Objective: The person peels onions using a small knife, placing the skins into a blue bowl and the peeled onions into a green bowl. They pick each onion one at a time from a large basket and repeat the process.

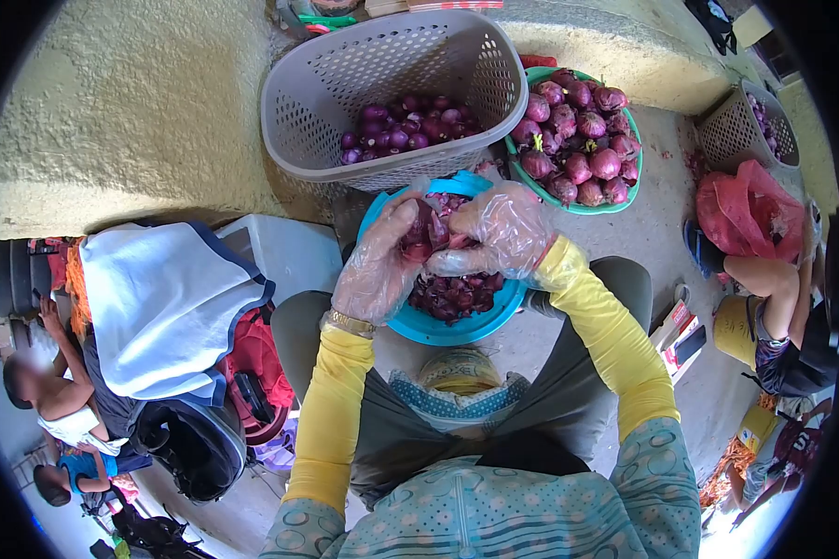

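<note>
Both hands are in clear plastic gloves over yellow sleeves. My left hand (378, 256) is wrapped round a red onion (421, 235). Close against that onion, my right hand (508, 231) has its fingers bent together; what they pinch, if anything, is hidden. Below the hands lies a blue basin (410, 328) with dark red onion skins (457, 296) in it. Behind it stands a grey perforated basket (294, 154) with peeled purple onions (401, 130) at its bottom. To its right, unpeeled red onions (587, 140) fill a green basin (592, 209).
A rough wall (149, 102) rises at the left. A white cloth (163, 307) hangs near a white box (294, 256). At the right are a pink bag (750, 214), another grey basket (732, 135) and a seated person's leg (764, 279). Other people sit at the far left.
</note>
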`<state>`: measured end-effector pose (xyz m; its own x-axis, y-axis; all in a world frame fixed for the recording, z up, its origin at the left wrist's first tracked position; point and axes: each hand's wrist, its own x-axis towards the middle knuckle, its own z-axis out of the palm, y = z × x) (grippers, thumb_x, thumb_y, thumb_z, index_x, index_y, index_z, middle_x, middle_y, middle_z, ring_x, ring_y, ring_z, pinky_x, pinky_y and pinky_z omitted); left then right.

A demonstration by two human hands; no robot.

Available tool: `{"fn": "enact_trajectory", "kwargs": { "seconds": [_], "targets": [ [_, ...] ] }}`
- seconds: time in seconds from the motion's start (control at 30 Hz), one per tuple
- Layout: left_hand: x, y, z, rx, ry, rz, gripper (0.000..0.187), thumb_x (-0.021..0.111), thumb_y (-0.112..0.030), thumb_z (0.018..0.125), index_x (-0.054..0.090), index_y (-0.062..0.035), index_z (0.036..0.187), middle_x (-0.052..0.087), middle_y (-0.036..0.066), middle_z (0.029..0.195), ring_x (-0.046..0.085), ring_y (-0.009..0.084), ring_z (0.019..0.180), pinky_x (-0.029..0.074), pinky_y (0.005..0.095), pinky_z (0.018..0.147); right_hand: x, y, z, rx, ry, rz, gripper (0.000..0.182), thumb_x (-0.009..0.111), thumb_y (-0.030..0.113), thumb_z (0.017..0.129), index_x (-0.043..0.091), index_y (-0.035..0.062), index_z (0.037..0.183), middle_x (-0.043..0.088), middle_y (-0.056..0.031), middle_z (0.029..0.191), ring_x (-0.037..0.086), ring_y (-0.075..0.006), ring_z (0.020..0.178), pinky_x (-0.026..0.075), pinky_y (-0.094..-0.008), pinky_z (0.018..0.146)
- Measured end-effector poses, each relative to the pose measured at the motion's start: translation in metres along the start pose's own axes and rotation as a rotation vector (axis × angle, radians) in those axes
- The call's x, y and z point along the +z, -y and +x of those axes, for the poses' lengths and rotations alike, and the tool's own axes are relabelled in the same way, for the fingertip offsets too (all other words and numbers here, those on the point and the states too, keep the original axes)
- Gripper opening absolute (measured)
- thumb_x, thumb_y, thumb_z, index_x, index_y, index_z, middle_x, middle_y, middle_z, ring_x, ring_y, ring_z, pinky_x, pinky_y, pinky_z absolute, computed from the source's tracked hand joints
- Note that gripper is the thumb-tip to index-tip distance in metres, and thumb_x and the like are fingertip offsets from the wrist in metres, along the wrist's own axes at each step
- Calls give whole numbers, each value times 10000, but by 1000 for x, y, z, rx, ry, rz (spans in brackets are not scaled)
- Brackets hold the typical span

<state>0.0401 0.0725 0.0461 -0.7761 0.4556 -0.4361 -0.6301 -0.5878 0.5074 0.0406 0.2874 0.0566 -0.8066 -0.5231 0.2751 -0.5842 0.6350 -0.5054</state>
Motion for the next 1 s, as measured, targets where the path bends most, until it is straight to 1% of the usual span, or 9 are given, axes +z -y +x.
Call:
{"fn": "enact_trajectory", "kwargs": {
  "seconds": [0.1, 0.3, 0.43, 0.5, 0.67, 0.77, 0.87, 0.93, 1.0],
  "targets": [
    [-13, 0, 5, 16, 57, 64, 435, 558, -320, 1061, 510, -35, 1387, 619, 134, 1216, 623, 273, 1147, 524, 450, 1041, -1, 7, -1, -22, 78, -36, 609, 666, 705, 812, 659, 116, 655, 604, -113, 599, 625, -336, 572, 469, -458, 554],
    [-18, -4, 10, 150, -72, 5, 437, 586, -348, 1046, 535, -49, 1361, 622, 145, 1203, 614, 318, 1165, 512, 486, 1049, 7, 7, -3, -83, 249, 102, 546, 673, 629, 856, 703, 100, 720, 659, -127, 677, 650, -358, 654, 493, -466, 614],
    [-9, -7, 6, 153, -117, -23, 404, 594, -343, 1045, 525, -31, 1292, 584, 139, 1160, 614, 302, 1116, 528, 464, 1043, 1, 6, -2, 19, 163, 97, 504, 683, 578, 870, 707, 92, 740, 655, -145, 673, 655, -372, 668, 493, -483, 625],
    [-11, -8, 7, 157, -153, 19, 414, 591, -352, 1046, 524, -28, 1294, 584, 141, 1156, 610, 302, 1124, 529, 466, 1040, 12, 3, -2, 57, -8, 31, 508, 684, 573, 864, 705, 81, 738, 645, -160, 661, 657, -377, 669, 484, -491, 618],
    [-9, -10, 6, 103, -46, -114, 405, 600, -283, 1022, 518, -16, 1315, 586, 178, 1239, 579, 315, 1198, 498, 449, 1079, 0, 4, 1, 53, 111, 20, 613, 738, 683, 743, 707, 71, 719, 643, -165, 649, 655, -357, 638, 479, -485, 598],
    [-7, -7, 6, 146, 66, -138, 422, 592, -276, 1006, 514, -6, 1321, 581, 194, 1279, 565, 329, 1232, 480, 461, 1097, -4, 7, 2, 111, 155, 4, 634, 747, 712, 707, 739, 85, 800, 685, -144, 736, 672, -360, 711, 513, -478, 676],
    [-6, -4, 7, 146, 114, -155, 434, 574, -309, 1024, 510, -14, 1336, 584, 179, 1281, 566, 327, 1235, 469, 471, 1102, 7, 12, 3, 238, -34, 217, 617, 808, 672, 664, 738, 83, 832, 696, -140, 754, 678, -355, 716, 525, -453, 678],
    [-1, 0, 4, 120, 117, -198, 422, 570, -296, 1028, 509, -22, 1344, 584, 169, 1284, 564, 321, 1239, 461, 467, 1108, 20, 14, 5, 271, -269, 296, 622, 926, 582, 557, 747, 76, 872, 718, -107, 757, 699, -316, 684, 547, -407, 640],
    [0, 5, 5, 90, 117, -239, 410, 567, -283, 1033, 508, -30, 1352, 584, 160, 1287, 562, 314, 1243, 454, 462, 1115, 20, 11, 4, 310, -224, 235, 631, 923, 579, 570, 744, 75, 904, 718, -113, 771, 700, -320, 691, 546, -408, 641]
  ]
}}
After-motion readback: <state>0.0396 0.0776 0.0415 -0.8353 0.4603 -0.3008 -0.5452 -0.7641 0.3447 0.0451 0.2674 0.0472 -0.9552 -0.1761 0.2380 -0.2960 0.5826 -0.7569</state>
